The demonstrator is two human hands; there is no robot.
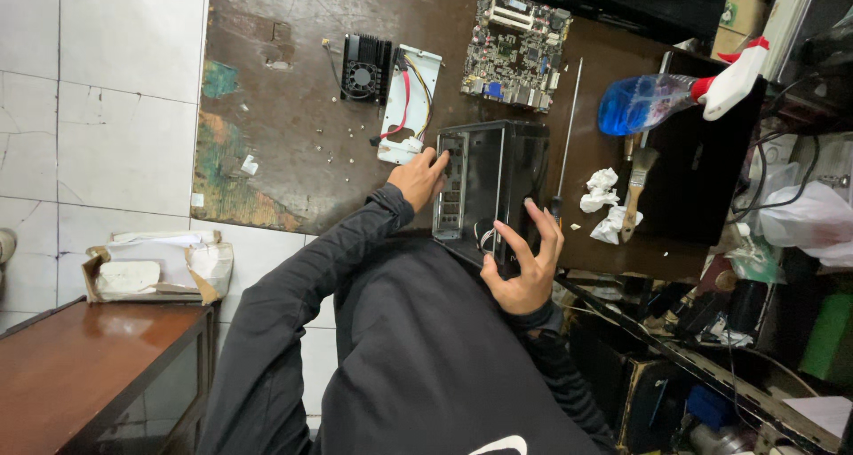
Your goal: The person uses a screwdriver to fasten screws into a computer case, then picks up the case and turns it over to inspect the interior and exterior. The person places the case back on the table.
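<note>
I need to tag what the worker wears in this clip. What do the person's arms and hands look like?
Both arms are covered by long black sleeves that end at the wrists. The left hand and the right hand are bare: no gloves, rings or watch visible.

Head camera looks steeply down, close above the worn brown workbench (293, 153).

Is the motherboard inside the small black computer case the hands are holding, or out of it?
Out. The motherboard lies bare on the brown table, apart from the black case, which the left hand and right hand hold.
</note>
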